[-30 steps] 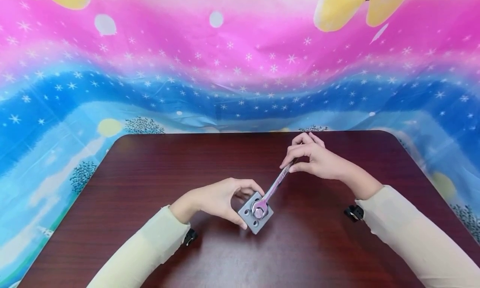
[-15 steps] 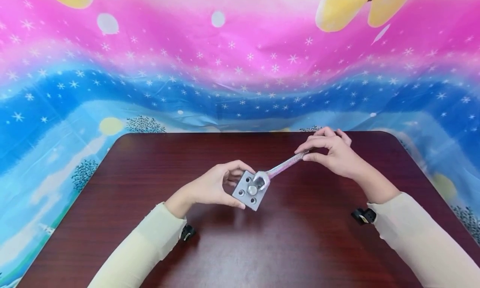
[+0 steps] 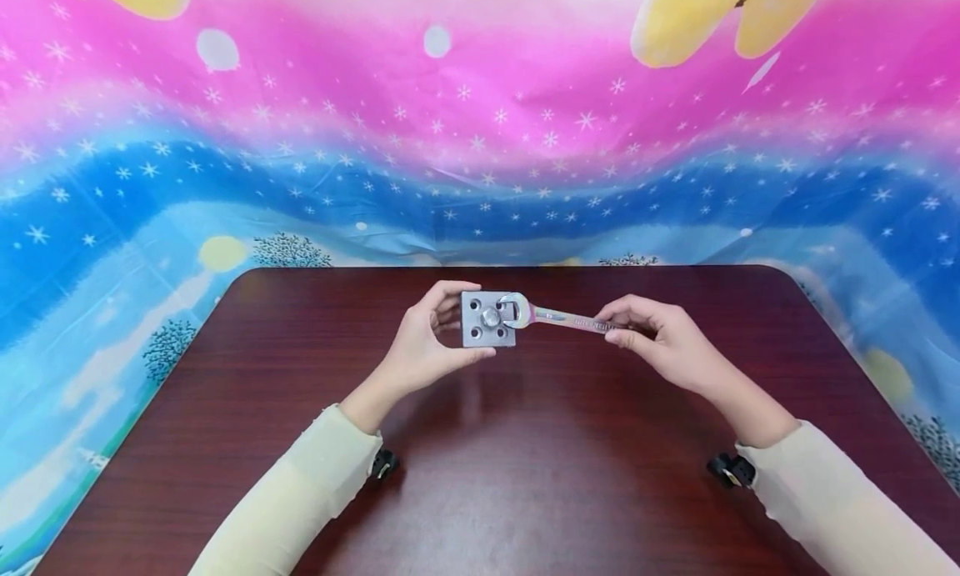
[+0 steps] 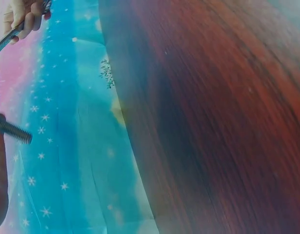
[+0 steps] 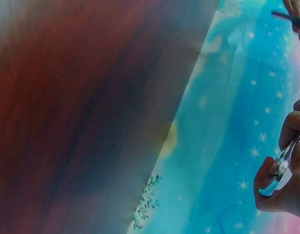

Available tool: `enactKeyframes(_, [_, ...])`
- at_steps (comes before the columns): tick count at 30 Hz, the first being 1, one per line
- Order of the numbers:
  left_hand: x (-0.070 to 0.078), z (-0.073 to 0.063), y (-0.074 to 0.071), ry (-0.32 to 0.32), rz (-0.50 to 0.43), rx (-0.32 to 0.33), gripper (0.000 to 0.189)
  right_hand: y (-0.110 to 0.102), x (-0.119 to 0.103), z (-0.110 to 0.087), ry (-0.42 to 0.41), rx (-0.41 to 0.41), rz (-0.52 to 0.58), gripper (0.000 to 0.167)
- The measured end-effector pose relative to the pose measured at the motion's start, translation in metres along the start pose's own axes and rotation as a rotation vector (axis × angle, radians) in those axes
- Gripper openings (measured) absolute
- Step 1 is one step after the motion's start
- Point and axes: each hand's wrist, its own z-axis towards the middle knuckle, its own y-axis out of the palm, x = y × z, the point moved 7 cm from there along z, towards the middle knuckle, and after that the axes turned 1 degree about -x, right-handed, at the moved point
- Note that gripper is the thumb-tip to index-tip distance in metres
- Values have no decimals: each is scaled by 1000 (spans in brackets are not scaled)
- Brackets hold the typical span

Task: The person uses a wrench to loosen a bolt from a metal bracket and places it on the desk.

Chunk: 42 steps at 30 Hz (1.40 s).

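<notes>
My left hand [image 3: 420, 347] grips a square grey metal plate [image 3: 472, 324] by its edges, thumb below and fingers above. Holes sit near the plate's corners. A bolt [image 3: 491, 318] goes through its middle, head facing me; the threaded shank [image 4: 15, 131] sticks out behind it in the left wrist view. Between thumb and fingers, my right hand [image 3: 663, 338] pinches the far end of a shiny wrench [image 3: 562, 318]. The wrench's forked end lies over the plate's right side, just right of the bolt head; whether they touch I cannot tell. Another end of the wrench [image 5: 276, 183] shows in the right wrist view.
Both hands are raised above a dark red-brown wooden table [image 3: 525, 493]. Behind the table hangs a pink and blue cloth [image 3: 480, 159] with snowflakes. Black wrist cameras [image 3: 731, 470] sit at both sleeve cuffs.
The wrench's forked end has come off the bolt head and moved to its right. Plate and left hand have risen and turned level; the wrench has swung from steeply slanted to nearly horizontal.
</notes>
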Motion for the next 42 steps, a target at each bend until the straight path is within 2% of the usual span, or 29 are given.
enactKeyframes(6, [8,0,-5,91,-2,168,76,14,-4,-6,47,-27,54,19])
enactKeyframes(12, [16,-3,-8,151,-6,278,75,19,-7,-8,87,42,119,18])
enactKeyframes(18, [21,-4,-8,191,-8,311,76,19,-9,-4,107,93,178,16])
enactKeyframes(24, [25,-8,-7,221,39,301,78,19,-10,-2,129,82,186,15])
enactKeyframes(28, [27,-10,-6,235,90,271,78,20,-9,0,144,49,187,15])
enactKeyframes(32, [28,-12,-4,229,106,197,78,20,-7,1,150,12,185,14])
enactKeyframes(39, [26,-15,5,198,111,-25,76,14,2,2,112,-61,184,13])
enactKeyframes(42, [22,-18,11,164,116,-117,75,12,5,4,97,-100,174,12])
